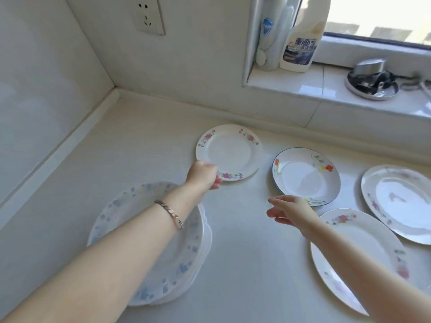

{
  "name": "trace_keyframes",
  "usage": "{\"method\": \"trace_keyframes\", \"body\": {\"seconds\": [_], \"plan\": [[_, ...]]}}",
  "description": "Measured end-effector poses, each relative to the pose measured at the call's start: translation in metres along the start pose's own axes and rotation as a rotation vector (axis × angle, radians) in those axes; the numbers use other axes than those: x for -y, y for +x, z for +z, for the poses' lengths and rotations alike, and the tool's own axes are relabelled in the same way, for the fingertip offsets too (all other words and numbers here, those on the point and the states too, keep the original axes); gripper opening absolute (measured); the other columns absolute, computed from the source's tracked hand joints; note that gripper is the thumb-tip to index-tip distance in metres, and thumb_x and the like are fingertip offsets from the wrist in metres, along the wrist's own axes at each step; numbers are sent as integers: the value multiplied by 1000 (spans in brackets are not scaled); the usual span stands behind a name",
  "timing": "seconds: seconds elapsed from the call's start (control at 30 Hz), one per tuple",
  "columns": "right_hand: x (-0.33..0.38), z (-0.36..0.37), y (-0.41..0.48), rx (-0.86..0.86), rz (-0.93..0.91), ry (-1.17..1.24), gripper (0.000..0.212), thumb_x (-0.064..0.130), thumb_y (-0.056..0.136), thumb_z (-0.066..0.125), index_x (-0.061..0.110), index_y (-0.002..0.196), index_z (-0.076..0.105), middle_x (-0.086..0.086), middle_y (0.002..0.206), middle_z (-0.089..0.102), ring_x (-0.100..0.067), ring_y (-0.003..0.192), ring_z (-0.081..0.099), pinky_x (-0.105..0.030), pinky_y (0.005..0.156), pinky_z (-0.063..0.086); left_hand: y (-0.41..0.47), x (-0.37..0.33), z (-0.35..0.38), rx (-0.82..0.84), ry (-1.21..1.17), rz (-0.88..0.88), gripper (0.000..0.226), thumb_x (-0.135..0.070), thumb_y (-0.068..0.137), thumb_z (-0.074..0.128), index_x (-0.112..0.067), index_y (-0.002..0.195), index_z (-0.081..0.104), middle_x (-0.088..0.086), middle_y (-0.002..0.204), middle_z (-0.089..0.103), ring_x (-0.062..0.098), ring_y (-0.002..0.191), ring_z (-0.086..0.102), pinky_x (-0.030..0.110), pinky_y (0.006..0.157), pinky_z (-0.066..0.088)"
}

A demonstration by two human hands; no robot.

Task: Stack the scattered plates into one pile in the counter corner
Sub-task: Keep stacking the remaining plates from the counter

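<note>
Head camera, and from where I stand the left hand (pixel 204 174) is the busy one: its fingers are curled round the near rim of a round white china plate with pink flowers on its border (pixel 229 151), which lies flat on the pale counter (pixel 245 264) just beyond the knuckles. The right hand (pixel 290 212) holds nothing, its fingers loosely spread, hovering at the near edge of a deeper white plate with a thin blue rim and orange flowers (pixel 305 176); I cannot tell whether it touches.

Under the left forearm, nearer the person, sits the pile of white plates with blue blossoms (pixel 114 210), still short of the counter corner (pixel 130 106), which is well beyond and left of the left hand. Below the right forearm lies an oval white plate with pink flowers (pixel 373 231); another oval one (pixel 401 201) lies further right.

The grip worries me: one edge pinched means the plate may tip or slide out when lifted. Brought back low, it could knock the pile's rim. The right forearm could also drag across the oval plate beneath it.
</note>
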State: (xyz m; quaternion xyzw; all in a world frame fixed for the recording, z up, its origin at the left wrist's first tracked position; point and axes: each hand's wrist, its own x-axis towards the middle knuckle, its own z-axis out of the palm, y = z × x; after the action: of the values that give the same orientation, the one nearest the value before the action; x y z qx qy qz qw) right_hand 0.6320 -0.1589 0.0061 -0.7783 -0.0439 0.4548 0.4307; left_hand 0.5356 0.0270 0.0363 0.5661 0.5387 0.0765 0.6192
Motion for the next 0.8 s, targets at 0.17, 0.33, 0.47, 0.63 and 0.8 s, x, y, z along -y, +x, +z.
{"method": "trace_keyframes", "body": {"seconds": [0.17, 0.33, 0.47, 0.63, 0.8], "plan": [[-23, -50, 23, -123, 176, 202, 8, 14, 89, 54, 13, 84, 59, -9, 76, 66, -17, 70, 63, -26, 69, 50, 44, 7, 59, 13, -237, -436, 27, -8, 96, 38, -2, 120, 49, 23, 129, 49, 36, 119, 52, 40, 101, 42], [-28, -66, 45, -94, 243, 251, 7, 13, 89, 54, 12, 86, 60, -9, 76, 65, -17, 69, 62, -24, 67, 49, 83, 14, 80, -125, -428, -475, 22, -8, 98, 34, -5, 82, 48, 13, 141, 48, 29, 113, 58, 35, 95, 46], [-26, -69, 55, -55, 238, 278, 8, 14, 89, 53, 12, 89, 61, -8, 77, 65, -16, 71, 63, -23, 74, 50, 104, 24, 87, -199, -592, -466, 24, -5, 98, 36, -2, 77, 44, 17, 135, 52, 28, 118, 56, 41, 108, 37], [-36, -71, 53, -33, 198, 198, 13, 15, 90, 51, 5, 93, 59, -6, 76, 64, -15, 69, 61, -20, 68, 48, 102, 9, 83, -224, -614, -305, 39, 5, 94, 41, 3, 133, 43, 25, 126, 55, 40, 122, 52, 51, 100, 46], [-54, -74, 29, -21, 191, 189, 10, 14, 90, 52, 8, 92, 60, -5, 73, 64, -15, 66, 60, -20, 64, 46, 62, -10, 66, -194, -583, -166, 35, 6, 95, 40, 4, 129, 44, 20, 117, 54, 36, 123, 51, 50, 102, 43]]}}
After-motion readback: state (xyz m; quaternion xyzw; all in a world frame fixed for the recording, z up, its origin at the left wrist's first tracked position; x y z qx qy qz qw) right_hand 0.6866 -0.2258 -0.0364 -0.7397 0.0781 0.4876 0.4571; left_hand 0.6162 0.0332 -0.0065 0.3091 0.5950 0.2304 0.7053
